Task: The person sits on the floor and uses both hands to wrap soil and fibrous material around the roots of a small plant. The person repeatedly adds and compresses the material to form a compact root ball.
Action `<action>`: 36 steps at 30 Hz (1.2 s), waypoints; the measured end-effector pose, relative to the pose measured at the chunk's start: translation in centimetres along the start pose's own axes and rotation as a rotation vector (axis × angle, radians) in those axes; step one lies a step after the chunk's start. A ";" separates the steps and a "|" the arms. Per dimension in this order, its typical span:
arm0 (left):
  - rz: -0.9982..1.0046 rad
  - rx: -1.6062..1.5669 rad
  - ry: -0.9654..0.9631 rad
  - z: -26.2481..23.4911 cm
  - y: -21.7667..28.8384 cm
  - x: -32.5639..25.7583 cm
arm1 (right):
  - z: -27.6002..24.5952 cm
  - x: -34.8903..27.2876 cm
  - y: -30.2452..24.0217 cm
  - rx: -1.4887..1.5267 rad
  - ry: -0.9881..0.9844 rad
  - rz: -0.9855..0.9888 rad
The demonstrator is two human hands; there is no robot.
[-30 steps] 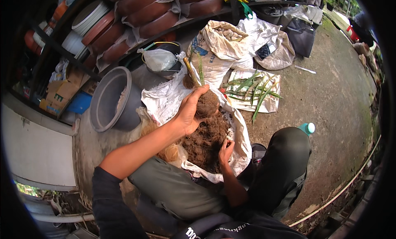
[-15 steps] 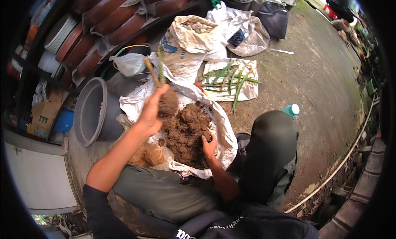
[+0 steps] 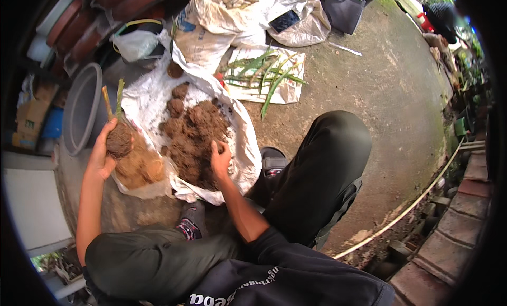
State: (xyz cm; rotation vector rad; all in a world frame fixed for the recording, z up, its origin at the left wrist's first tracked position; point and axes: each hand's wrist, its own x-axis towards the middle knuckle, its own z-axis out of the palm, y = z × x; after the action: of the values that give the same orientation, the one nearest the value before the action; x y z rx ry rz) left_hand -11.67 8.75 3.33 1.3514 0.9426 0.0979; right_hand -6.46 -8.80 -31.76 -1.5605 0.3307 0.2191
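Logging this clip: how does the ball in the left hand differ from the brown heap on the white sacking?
The ball is compact and rounded; the heap is spread out and lumpy. The left hand holds the ball; the heap, larger, lies on the white sacking. Both are brown.

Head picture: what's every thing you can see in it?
root ball: one, brown, with stems, in the left hand
soil: one heap, brown, on the crumpled sack
crumpled sack: one, white, under the soil
fibre: one heap, tan, left of the soil
bucket: one, grey, far left
leaves: several, green, on a flat white sack
upright sack: one, cream, beyond the soil
phone: one, dark, right of the upright sack
plastic bag: one, whitish, upper left
pots: several, reddish-brown, upper left
legs: two, dark green trousers, lower middle
left hand: one, bare, gripping the root ball
right hand: one, bare, at the soil's right edge
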 end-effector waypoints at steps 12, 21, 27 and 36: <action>-0.086 -0.121 -0.258 5.5 -18.4 1.0 | -3.3 0.4 -0.2 0.032 -0.153 0.068; -0.064 -0.167 -0.293 5.6 -17.5 0.3 | -3.4 0.2 -0.8 0.032 -0.254 0.116; -0.070 -0.142 -0.278 6.2 -17.4 0.6 | -3.5 1.3 1.5 0.039 -0.264 0.105; -0.018 -0.166 -0.297 7.1 -18.1 0.9 | -3.9 -0.6 -1.7 0.009 -0.276 0.091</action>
State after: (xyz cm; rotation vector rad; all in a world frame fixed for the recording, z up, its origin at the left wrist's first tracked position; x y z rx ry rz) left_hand -14.74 -1.17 -13.07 1.1654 0.6807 -0.0379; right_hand -6.67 -12.69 -29.88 -1.4857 0.1853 0.4980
